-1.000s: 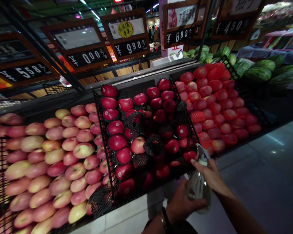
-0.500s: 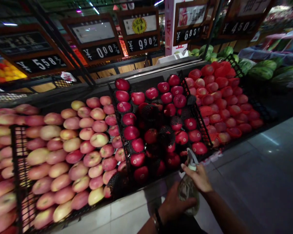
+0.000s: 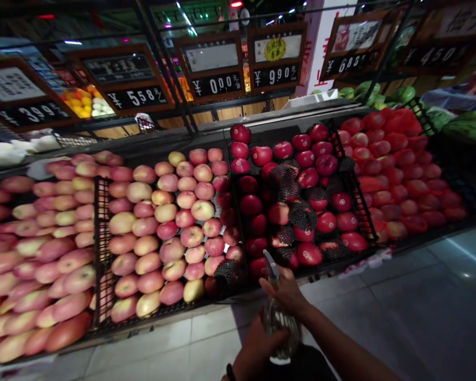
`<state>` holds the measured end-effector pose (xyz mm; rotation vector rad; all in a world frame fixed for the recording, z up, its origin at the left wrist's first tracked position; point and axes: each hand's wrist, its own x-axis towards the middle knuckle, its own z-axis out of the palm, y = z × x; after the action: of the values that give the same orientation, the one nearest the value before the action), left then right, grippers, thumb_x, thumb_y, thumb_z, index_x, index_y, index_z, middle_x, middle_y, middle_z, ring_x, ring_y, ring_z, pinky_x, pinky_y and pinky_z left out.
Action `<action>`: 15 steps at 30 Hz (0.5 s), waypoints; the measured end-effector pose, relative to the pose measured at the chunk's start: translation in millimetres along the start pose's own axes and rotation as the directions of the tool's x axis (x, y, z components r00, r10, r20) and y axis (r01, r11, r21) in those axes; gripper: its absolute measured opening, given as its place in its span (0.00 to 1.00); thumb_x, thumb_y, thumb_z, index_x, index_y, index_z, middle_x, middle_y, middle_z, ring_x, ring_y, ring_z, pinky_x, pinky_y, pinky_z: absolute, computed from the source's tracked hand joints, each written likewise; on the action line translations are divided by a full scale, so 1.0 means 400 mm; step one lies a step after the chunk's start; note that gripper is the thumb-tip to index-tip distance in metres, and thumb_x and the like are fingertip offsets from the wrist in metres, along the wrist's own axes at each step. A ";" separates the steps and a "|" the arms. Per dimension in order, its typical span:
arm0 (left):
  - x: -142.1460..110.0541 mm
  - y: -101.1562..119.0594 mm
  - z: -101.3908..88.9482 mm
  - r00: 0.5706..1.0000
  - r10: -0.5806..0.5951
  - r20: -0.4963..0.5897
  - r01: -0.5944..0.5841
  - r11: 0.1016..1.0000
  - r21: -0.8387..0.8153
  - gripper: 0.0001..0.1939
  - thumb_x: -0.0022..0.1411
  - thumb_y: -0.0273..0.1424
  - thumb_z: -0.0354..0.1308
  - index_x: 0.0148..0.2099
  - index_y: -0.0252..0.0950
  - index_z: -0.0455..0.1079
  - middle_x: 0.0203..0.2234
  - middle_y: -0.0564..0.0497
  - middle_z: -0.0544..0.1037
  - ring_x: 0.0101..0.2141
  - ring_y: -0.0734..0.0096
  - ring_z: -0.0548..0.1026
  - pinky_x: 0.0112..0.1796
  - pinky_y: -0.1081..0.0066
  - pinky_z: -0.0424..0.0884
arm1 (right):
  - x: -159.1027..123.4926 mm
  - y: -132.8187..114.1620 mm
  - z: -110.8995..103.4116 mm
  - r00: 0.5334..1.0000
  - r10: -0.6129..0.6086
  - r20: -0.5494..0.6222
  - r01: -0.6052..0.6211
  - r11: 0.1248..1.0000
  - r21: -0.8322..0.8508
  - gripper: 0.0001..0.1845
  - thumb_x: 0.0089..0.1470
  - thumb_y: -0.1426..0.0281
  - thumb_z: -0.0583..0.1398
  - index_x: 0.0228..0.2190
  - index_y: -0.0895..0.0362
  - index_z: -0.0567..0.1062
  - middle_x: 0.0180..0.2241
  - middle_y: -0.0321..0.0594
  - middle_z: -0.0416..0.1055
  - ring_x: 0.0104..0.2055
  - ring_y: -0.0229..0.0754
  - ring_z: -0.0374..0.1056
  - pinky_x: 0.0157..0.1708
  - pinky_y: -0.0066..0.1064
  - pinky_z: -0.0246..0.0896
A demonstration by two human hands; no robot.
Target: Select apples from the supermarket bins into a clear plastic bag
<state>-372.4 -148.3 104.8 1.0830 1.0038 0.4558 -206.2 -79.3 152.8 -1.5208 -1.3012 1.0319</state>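
A clear spray bottle (image 3: 286,324) with a pale trigger head is in front of me, low in the view. My left hand (image 3: 257,341) is closed around the side of its body. Up at the neck and trigger, my right hand (image 3: 287,292) grips it, the fingers partly hidden. The nozzle points toward the crate of dark red apples (image 3: 309,254), some of which sit in black foam nets. My shadow darkens the left side of that crate. Left of it are rows of pink and yellow apples (image 3: 174,248).
Red-netted fruit (image 3: 404,174) fills the crate on the right, with watermelons (image 3: 466,129) beyond. Black mesh dividers (image 3: 102,248) separate the crates. Framed price signs (image 3: 277,58) hang above the back ledge. Tiled floor (image 3: 420,286) runs along the front of the stand.
My view has swung left, bringing more pink apples and another price sign into sight. Both hands stay on the spray bottle, which now sits farther left, before the dark red apples.
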 end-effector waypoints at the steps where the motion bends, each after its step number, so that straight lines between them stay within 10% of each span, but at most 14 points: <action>1: -0.010 -0.004 -0.008 1.000 -0.007 -0.004 0.007 1.000 -0.011 0.49 0.53 0.63 0.75 0.64 0.35 0.71 0.57 0.35 0.84 0.57 0.38 0.81 0.60 0.46 0.76 | 0.001 -0.003 0.016 1.000 -0.002 0.012 0.002 1.000 -0.001 0.08 0.55 0.61 0.65 0.31 0.50 0.74 0.29 0.34 0.73 0.32 0.44 0.68 0.41 0.36 0.67; 7: -0.035 -0.019 0.000 0.998 -0.029 0.059 0.033 0.998 -0.056 0.48 0.57 0.62 0.74 0.67 0.35 0.70 0.60 0.34 0.83 0.59 0.38 0.81 0.61 0.46 0.75 | -0.027 0.024 0.016 0.992 0.106 0.062 -0.109 0.993 0.051 0.10 0.52 0.61 0.67 0.30 0.51 0.74 0.27 0.31 0.73 0.29 0.41 0.67 0.34 0.33 0.63; 15: 0.072 0.029 0.109 0.964 -0.078 0.256 0.054 0.994 0.099 0.43 0.51 0.52 0.80 0.62 0.38 0.74 0.57 0.40 0.82 0.59 0.40 0.77 0.63 0.47 0.72 | -0.100 0.133 -0.173 0.936 0.313 -0.160 -0.272 0.933 0.236 0.22 0.54 0.48 0.69 0.26 0.52 0.73 0.21 0.29 0.65 0.25 0.39 0.60 0.28 0.32 0.58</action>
<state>-318.9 -144.4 107.0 1.1548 0.8314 0.2082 -130.1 -129.8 124.2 -1.6367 -0.8157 1.1359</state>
